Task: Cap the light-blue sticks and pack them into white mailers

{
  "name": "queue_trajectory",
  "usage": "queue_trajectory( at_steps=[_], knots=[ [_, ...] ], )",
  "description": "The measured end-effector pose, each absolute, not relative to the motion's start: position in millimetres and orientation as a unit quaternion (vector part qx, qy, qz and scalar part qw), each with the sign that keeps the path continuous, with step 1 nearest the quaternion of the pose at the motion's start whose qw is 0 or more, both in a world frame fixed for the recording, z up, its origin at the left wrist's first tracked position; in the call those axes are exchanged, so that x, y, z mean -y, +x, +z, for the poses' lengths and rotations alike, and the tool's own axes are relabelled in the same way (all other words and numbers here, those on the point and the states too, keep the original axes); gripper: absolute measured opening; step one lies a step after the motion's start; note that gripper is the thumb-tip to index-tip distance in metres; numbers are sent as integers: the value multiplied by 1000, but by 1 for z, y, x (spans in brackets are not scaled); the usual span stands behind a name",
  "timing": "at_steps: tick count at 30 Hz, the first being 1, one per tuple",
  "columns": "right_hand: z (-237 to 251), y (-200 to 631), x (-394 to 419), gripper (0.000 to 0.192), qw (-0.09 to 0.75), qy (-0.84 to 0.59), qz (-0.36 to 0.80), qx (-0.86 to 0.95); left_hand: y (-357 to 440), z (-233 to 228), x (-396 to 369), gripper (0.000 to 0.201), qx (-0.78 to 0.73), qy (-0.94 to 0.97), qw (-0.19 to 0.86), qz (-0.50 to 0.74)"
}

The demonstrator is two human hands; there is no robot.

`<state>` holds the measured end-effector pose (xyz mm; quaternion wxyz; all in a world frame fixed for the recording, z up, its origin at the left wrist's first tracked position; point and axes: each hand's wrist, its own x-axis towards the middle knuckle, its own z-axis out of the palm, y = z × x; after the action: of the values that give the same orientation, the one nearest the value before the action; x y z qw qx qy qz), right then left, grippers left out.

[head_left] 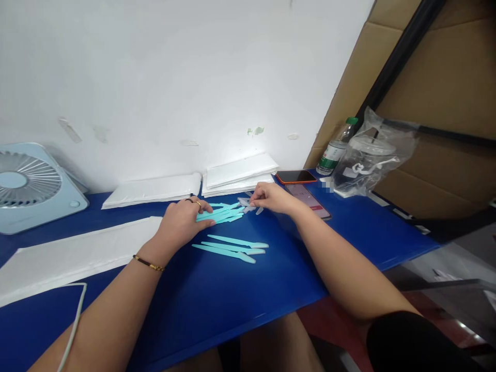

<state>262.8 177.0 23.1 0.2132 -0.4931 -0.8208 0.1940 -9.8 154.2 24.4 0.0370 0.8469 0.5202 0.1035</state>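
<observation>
A pale blue fan point(31, 186) stands at the far left of the blue table point(217, 299), with a white cable point(75, 320) running down near the left forearm. White padded sheets point(73, 253) lie beside it, and more white stacks point(236, 174) rest against the wall.

The left hand point(182, 223) lies palm down, fingers flat and loosely curled over one end of a pile of teal sticks point(222, 213), pressing it to the table. Three more sticks point(232, 248) lie loose just below, apart from both hands.

The right hand point(271, 198) pinches at the grey tips of the pile with thumb and fingertips closed together; which stick it grips I cannot tell.

Right of it lie two phones point(300, 183), then a bottle point(335, 150) and a cup in a clear bag point(372, 155) before brown cardboard point(445, 88).
</observation>
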Motion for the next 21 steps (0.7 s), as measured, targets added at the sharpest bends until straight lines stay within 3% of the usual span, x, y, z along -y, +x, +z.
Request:
queue_trajectory(
  at_steps=[5,11,21],
  knots=[
    [32,265,-169,19,210,-467,241,825,0,25,-145,20,-412,903,111,49],
    [39,260,-156,31,61,-401,363,839,3,25,-146,22,-467,878,95,52],
    [21,266,-175,29,189,-496,294,795,-9,26,-153,26,-542,835,26,86]
  ],
)
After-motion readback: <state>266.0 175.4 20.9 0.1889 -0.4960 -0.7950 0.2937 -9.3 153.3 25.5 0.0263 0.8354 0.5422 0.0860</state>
